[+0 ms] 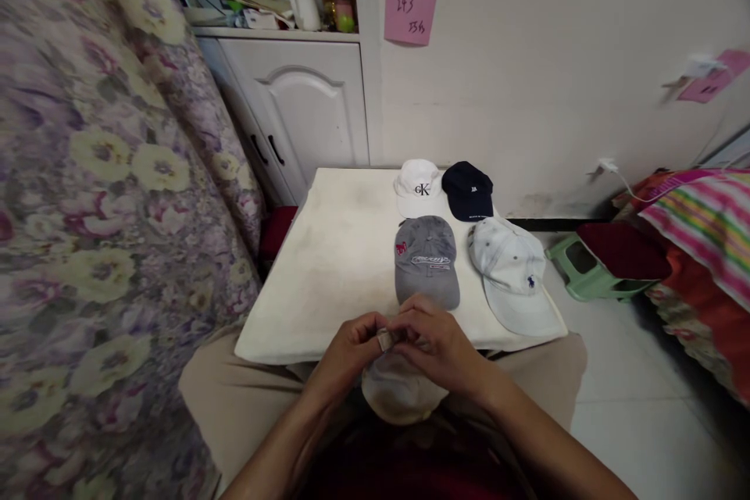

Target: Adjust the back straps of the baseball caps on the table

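Observation:
Over my lap, at the near edge of the table, a pale stained cap (404, 391) hangs from my two hands. My left hand (360, 344) pinches a short beige strap (385, 340) on it between thumb and fingers. Close against it, my right hand (437, 340) is closed on the same strap area, its fingertips partly hidden. Just beyond my hands a grey cap (426, 262) with white lettering lies on the table. To its right rests a light blue-white cap (516, 273) with a small dark emblem. Behind them sit a white cap (419, 187) and a navy cap (469, 191).
The caps lie on a cream-covered table (310, 266). A floral curtain (117, 211) hangs at left, beside a white cabinet (316, 101). On the right are a green stool (577, 262) and a bed with a striped cover (703, 211). A pink note (410, 4) is on the wall.

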A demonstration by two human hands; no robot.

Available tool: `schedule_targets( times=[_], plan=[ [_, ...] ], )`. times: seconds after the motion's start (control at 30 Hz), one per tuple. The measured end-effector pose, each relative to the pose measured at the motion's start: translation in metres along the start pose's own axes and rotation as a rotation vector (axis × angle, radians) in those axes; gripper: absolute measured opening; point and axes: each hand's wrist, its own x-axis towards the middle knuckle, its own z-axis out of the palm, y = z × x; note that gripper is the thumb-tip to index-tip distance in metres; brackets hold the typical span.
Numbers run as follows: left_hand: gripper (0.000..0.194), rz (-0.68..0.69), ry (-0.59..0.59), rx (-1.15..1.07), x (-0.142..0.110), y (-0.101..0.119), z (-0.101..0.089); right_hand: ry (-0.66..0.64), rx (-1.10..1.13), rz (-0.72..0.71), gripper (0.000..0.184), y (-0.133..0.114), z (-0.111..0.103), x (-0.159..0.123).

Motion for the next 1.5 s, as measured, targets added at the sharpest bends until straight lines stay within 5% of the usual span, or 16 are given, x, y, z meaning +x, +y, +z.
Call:
schedule_targets(
  times=[0.3, 0.67, 0.93, 1.1, 1.23, 1.5],
  plan=[
    [0.025, -0.032, -0.028, -0.010, -0.001, 0.006, -0.002, -0.050, -0.133, -0.034, 0.028, -0.005, 0.000, -0.001],
    [0.019, -0.029, -0.092, -0.054, -0.002, 0.006, 0.000, 0.054, 0.071, -0.005, 0.018, -0.006, -0.004, 0.002],
    [0.025, -0.121, -0.064, -0.142, -0.005, 0.007, 0.002, -0.013, 0.163, 0.299, 0.026, -0.006, -0.005, -0.003],
    [0.028, -0.175, -0.074, -0.132, -0.008, 0.008, 0.003, -0.135, 0.505, 0.481, 0.022, 0.002, -0.011, -0.004],
    [0.025, -0.156, -0.080, -0.155, -0.008, 0.010, 0.002, -0.153, 0.634, 0.518, 0.021, 0.008, -0.012, -0.002],
    [0.026, -0.129, -0.090, -0.102, -0.008, 0.011, -0.001, -0.146, 0.531, 0.464, 0.024, 0.011, -0.015, 0.000]
  ],
)
